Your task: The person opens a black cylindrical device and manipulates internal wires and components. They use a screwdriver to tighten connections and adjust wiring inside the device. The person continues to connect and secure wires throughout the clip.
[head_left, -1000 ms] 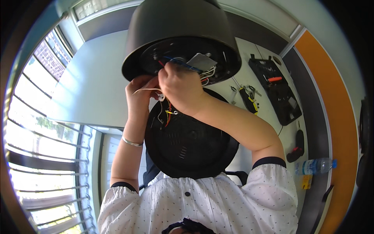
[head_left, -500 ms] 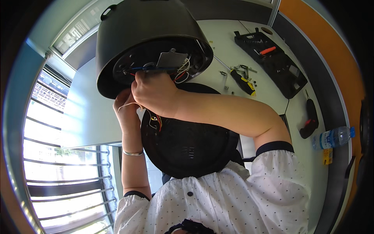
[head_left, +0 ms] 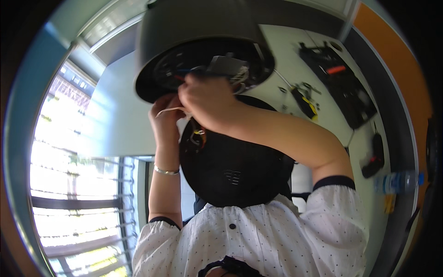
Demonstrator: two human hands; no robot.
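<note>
A large dark pot-shaped appliance (head_left: 198, 23) lies tipped on the table, its open underside towards me. Inside show a grey metal plate (head_left: 226, 64) and a bundle of pale wires (head_left: 241, 76). My right hand (head_left: 205, 97) is closed at the opening, beside red and blue wires; what its fingers pinch is hidden. Just below the rim, my left hand (head_left: 164, 115) is closed too, its fingertips partly behind the right hand. A whitish wire (head_left: 170, 110) loops across it. Against my lap leans a round black base cover (head_left: 235, 157), with coloured wires (head_left: 199, 136) near its upper left.
On the table to the right lie a yellow-and-black screwdriver (head_left: 304, 102), several small metal parts (head_left: 310, 87), and an open black tool case (head_left: 339, 85) with a red-handled tool. Farther right are another black-handled screwdriver (head_left: 374, 154) and a water bottle (head_left: 397, 183). A barred window (head_left: 74, 184) is at left.
The whole view has shifted, so everything appears farther right and the appliance slightly higher, with some blur. Both hands stay at the appliance's opening, in much the same grip.
</note>
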